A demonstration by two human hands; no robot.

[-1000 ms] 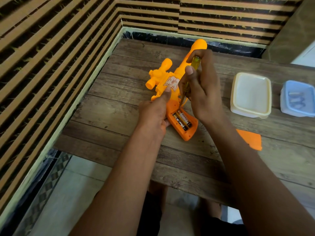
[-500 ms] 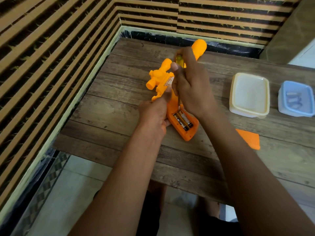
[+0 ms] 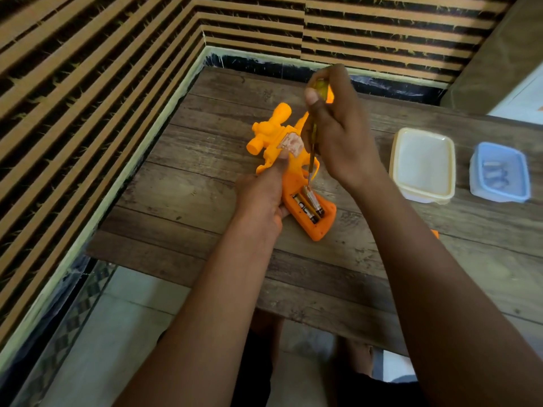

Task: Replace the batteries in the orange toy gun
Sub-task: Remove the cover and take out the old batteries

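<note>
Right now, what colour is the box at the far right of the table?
Light blue. The box shows best in the head view.

View: we are using one wide-angle camera, worn on the head.
Position: we are looking from above the near side of the orange toy gun (image 3: 270,133), past the table (image 3: 191,201) edge.
Facing: we are pointing forward and down, toward the striped wall corner (image 3: 202,39) beyond the orange toy gun.
Nearness: we are sitting close. Both forearms are filling the lower frame, the left hand (image 3: 258,198) gripping the orange toy gun and the right hand (image 3: 338,136) gripping a screwdriver (image 3: 313,142) over it.
Edges: we are catching floor (image 3: 132,318) nearer than the orange toy gun.
</note>
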